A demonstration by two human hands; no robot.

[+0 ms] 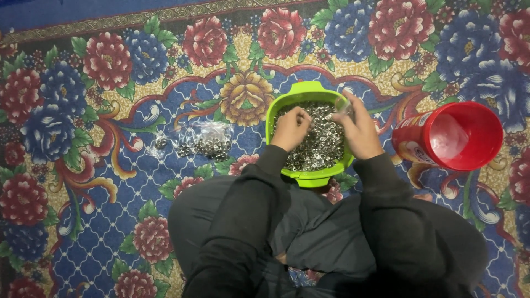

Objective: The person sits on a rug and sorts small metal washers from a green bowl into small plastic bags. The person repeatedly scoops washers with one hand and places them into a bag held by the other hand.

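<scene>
Green bowl of metal rings: two hands, left hand, right hand.

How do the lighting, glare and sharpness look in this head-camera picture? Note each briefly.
Head view: dim, even light, with darkening toward the corners; small glints on the metal rings in the green bowl; the hands look slightly soft; the red bucket shows no harsh glare.
</scene>
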